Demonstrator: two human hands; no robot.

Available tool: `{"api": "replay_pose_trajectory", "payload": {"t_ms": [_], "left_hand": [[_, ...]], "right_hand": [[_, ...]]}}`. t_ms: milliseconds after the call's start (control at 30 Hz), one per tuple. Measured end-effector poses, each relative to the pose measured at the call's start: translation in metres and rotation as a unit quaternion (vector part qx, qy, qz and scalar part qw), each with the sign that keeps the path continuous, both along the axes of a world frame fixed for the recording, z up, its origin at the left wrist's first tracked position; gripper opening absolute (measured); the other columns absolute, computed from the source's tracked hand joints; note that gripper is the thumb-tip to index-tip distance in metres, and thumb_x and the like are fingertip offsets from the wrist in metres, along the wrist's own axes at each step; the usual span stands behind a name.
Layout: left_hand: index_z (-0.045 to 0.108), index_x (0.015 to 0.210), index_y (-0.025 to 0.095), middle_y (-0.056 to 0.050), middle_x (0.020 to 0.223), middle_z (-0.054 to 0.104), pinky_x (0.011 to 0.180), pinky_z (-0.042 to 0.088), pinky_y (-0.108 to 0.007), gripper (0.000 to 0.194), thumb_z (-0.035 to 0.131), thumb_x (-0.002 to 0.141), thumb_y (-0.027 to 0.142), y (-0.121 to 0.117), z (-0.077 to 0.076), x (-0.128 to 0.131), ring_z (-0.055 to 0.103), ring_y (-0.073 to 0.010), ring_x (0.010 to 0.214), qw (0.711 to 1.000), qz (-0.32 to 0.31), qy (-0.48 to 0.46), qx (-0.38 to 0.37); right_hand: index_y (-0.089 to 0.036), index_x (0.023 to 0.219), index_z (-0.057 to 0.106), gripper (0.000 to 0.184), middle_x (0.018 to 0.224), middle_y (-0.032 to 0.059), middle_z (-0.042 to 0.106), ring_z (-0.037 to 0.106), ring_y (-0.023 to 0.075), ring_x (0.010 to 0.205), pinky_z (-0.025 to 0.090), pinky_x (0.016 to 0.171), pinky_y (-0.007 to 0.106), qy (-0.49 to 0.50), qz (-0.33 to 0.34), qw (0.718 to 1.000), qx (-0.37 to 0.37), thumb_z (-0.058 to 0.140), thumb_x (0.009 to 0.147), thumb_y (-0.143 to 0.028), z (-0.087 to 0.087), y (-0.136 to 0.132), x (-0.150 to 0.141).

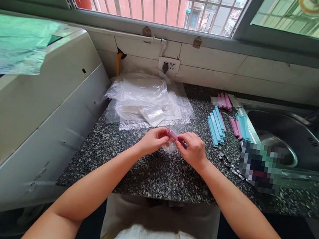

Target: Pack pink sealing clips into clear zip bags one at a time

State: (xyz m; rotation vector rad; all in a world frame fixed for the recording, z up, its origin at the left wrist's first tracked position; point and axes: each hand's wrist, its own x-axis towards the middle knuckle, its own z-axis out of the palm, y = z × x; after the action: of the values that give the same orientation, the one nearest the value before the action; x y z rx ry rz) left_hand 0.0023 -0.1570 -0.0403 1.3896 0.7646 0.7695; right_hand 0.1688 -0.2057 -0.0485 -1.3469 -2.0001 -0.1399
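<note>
Above the middle of the counter, a pink plastic bag-sealing clip [172,133] is held between my two hands. My left hand [153,140] pinches its left end with fingertips and thumb. The fingers of my right hand [193,148] are closed around its right end. Just beyond my hands lies a pile of clear plastic bags [143,96], with a small folded packet [152,114] on top. To the right, blue clips [216,126] lie side by side. More pink clips [235,127] rest beside them, and another pink bunch [224,100] lies farther back.
A sink [283,119] is set into the speckled counter [150,178] at the right. A blurred-out object [261,168] and a beaded chain [230,166] lie before it. The cream-coloured appliance [40,88] borders the left side. A wall socket [172,65] holds a plug.
</note>
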Motion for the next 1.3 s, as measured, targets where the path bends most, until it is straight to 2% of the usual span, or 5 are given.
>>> {"api": "replay_pose_trajectory", "payload": {"t_ms": [233, 500, 800, 1067, 1300], "left_hand": [[0.056, 0.075, 0.014, 0.0, 0.07, 0.061, 0.063, 0.047, -0.024, 0.011, 0.056, 0.064, 0.014, -0.002, 0.0, 0.001, 0.055, -0.0095, 0.064, 1.0, -0.026, 0.001, -0.003], [0.057, 0.079, 0.013, -0.003, 0.073, 0.06, 0.063, 0.046, -0.024, 0.03, 0.067, 0.066, 0.038, -0.002, 0.002, -0.002, 0.054, -0.0112, 0.067, 0.999, -0.04, 0.005, 0.033], [0.056, 0.065, 0.014, -0.002, 0.058, 0.056, 0.056, 0.043, -0.024, 0.051, 0.049, 0.071, 0.065, -0.002, 0.0, -0.004, 0.05, -0.011, 0.055, 0.998, -0.008, 0.031, 0.055], [0.057, 0.062, 0.013, -0.002, 0.054, 0.054, 0.053, 0.04, -0.025, 0.058, 0.047, 0.071, 0.069, 0.0, -0.008, -0.002, 0.047, -0.011, 0.052, 1.0, 0.005, -0.009, 0.026], [0.056, 0.057, 0.015, -0.002, 0.052, 0.051, 0.053, 0.039, -0.026, 0.063, 0.039, 0.07, 0.074, 0.001, -0.008, -0.002, 0.047, -0.0118, 0.051, 1.0, -0.015, -0.019, 0.001]], "right_hand": [[-0.02, 0.08, 0.063, 0.015, 0.073, 0.0038, 0.064, 0.055, 0.0162, 0.07, 0.04, 0.066, 0.028, -0.009, 0.002, 1.0, -0.013, 0.051, 0.084, -0.028, -0.001, -0.002, 0.0], [-0.019, 0.08, 0.063, 0.017, 0.072, 0.0032, 0.064, 0.054, 0.0155, 0.069, 0.036, 0.065, 0.027, -0.032, -0.013, 0.999, -0.005, 0.051, 0.084, -0.031, -0.004, -0.002, 0.001], [-0.019, 0.08, 0.064, 0.02, 0.073, 0.0042, 0.064, 0.052, 0.0163, 0.07, 0.031, 0.065, 0.03, -0.082, -0.014, 0.996, 0.01, 0.049, 0.085, -0.031, -0.006, -0.002, -0.002], [-0.019, 0.078, 0.064, 0.022, 0.07, 0.0036, 0.064, 0.051, 0.0162, 0.068, 0.029, 0.064, 0.031, -0.119, -0.022, 0.992, 0.022, 0.047, 0.086, -0.03, -0.002, -0.004, -0.003], [-0.019, 0.076, 0.064, 0.022, 0.069, 0.0033, 0.064, 0.05, 0.0157, 0.065, 0.028, 0.064, 0.03, -0.138, -0.02, 0.99, 0.034, 0.047, 0.085, -0.029, 0.0, -0.006, -0.005]]}}
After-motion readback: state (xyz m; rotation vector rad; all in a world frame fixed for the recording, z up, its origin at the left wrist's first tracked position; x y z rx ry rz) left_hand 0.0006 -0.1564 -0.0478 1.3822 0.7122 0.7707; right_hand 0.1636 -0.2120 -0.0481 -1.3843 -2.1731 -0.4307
